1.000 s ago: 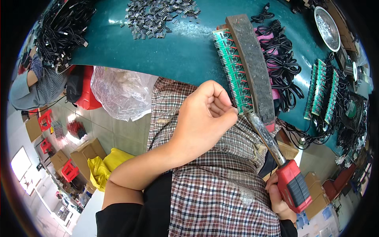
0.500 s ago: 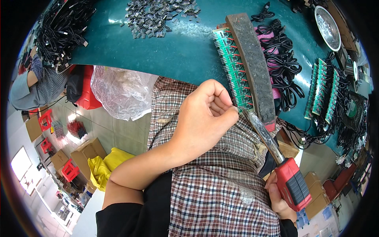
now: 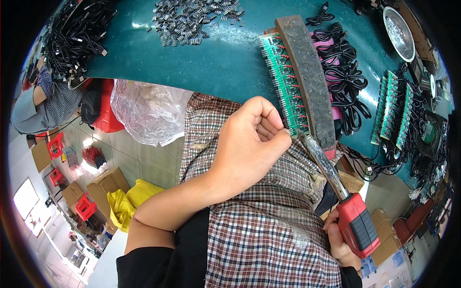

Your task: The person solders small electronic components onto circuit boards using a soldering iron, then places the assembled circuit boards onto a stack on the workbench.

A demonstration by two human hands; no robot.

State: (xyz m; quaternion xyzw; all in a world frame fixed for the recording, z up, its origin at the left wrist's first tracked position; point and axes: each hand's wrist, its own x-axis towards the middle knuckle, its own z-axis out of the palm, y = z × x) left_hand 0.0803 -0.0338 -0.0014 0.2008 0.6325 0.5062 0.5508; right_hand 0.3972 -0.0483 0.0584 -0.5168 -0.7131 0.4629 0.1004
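My left hand (image 3: 252,144) is closed in a pinch at the near end of a green circuit board strip (image 3: 279,77). What sits between thumb and forefinger is too small to make out. At the lower right, my right hand (image 3: 342,247) grips a soldering iron (image 3: 357,224) by its red and black handle. Its metal barrel slants up to the left, and the tip is close beside the left fingertips at the strip's near end. Short red wires cross from the strip toward a long dark block (image 3: 307,79) lying along its right side.
Coiled black cables (image 3: 343,77) lie right of the block. Farther right are more green board strips (image 3: 389,108) and a round metal dish (image 3: 398,34). Small metal connectors (image 3: 185,21) are heaped at the back, black USB cables (image 3: 74,36) at the far left. Another person sits at left.
The soldering iron has shifted very slightly, its handle a little to the right and its tip still near the left fingertips. My left hand is almost unmoved.
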